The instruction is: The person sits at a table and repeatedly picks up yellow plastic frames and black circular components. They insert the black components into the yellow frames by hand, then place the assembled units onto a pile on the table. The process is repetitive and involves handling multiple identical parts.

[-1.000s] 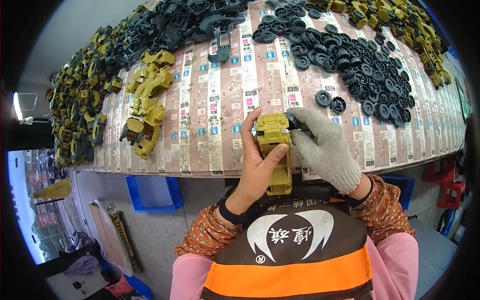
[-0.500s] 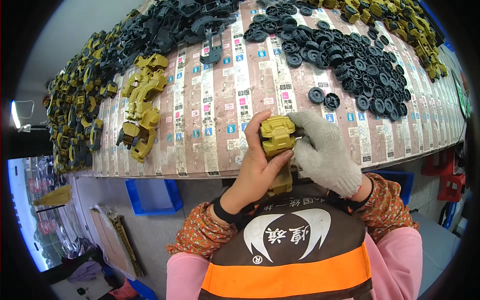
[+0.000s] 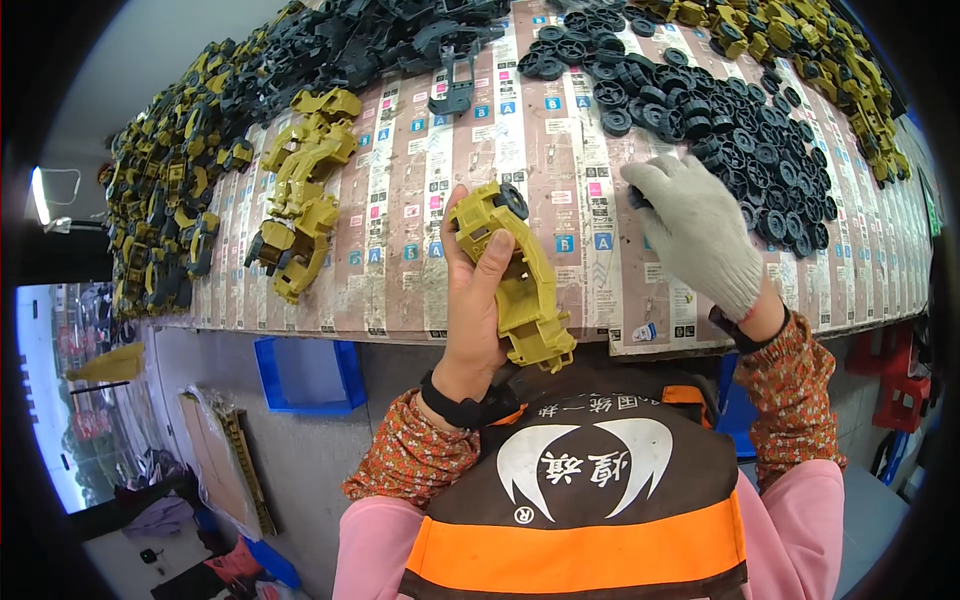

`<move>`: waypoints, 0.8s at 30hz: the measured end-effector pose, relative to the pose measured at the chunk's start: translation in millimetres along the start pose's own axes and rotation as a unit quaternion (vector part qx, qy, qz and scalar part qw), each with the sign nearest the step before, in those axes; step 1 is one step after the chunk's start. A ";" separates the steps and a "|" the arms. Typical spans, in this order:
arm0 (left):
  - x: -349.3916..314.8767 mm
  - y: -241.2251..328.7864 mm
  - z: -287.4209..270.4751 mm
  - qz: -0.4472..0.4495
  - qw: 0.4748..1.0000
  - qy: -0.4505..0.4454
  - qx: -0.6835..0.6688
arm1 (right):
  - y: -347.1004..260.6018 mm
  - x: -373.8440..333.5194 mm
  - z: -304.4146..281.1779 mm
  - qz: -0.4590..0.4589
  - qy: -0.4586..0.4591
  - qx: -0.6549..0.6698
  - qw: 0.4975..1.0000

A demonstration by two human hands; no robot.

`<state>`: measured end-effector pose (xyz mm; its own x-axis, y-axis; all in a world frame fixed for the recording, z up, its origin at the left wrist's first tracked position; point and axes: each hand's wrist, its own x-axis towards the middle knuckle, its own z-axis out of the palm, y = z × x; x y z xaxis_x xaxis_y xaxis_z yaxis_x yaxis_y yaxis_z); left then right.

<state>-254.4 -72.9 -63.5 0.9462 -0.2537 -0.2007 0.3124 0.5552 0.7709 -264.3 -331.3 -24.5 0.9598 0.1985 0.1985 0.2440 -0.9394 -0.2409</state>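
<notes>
My bare left hand [image 3: 474, 285] is closed around a yellow toy vehicle body [image 3: 528, 305], which is tilted just off the table's near edge. A dark wheel [image 3: 512, 201] sits at its far end, and the thumb presses on the body's side. Over the table to the right, my right hand [image 3: 697, 225] wears a light knitted glove, its fingers curled down. A dark wheel [image 3: 636, 198] shows in part at its fingertips; the glove hides the rest.
Loose dark wheels [image 3: 745, 145] lie heaped beyond my right hand. Several yellow bodies [image 3: 305, 190] rest at left, beside a pile of yellow-and-dark vehicles [image 3: 165, 200]. Dark chassis parts [image 3: 340, 55] are heaped at the back. A blue bin [image 3: 310, 375] stands below the table edge.
My right hand has left the vehicle body and moved right onto the loose wheels. My left hand has shifted slightly left, turning the body so a wheel shows at its far end.
</notes>
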 end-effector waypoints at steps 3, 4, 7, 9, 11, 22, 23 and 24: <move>-2.0 1.1 -1.7 0.021 1.000 0.013 -0.014 | -28.3 -8.1 -7.7 0.076 -0.094 0.336 0.934; -1.1 2.9 1.8 0.027 0.999 0.011 -0.013 | -35.7 -14.1 -6.8 0.096 -0.121 0.405 0.901; -0.6 2.3 8.2 0.065 0.997 0.028 -0.023 | -53.1 -28.8 0.7 0.138 -0.173 0.548 0.806; -0.1 2.6 12.5 0.075 0.997 0.029 -0.010 | -60.0 -33.0 -1.8 0.156 -0.172 0.570 0.788; -1.1 2.3 12.6 0.084 0.996 0.025 0.005 | -64.8 -34.0 -0.9 0.163 -0.169 0.588 0.774; -5.7 -4.2 22.8 0.279 0.950 0.021 0.140 | -86.8 -52.9 9.3 0.098 -0.013 0.440 0.893; -8.9 -5.7 20.9 0.296 0.938 0.029 0.177 | -87.6 -56.4 17.5 0.050 0.043 0.409 0.910; -9.7 -9.0 16.9 0.319 0.924 0.037 0.208 | -90.1 -57.0 14.8 0.055 0.010 0.388 0.920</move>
<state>-267.7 -88.8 -58.2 0.9347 0.0833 0.3455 -0.3554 0.2169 0.9092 -339.0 -253.8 -28.2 0.9838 0.1008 0.1483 0.1784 -0.4690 -0.8650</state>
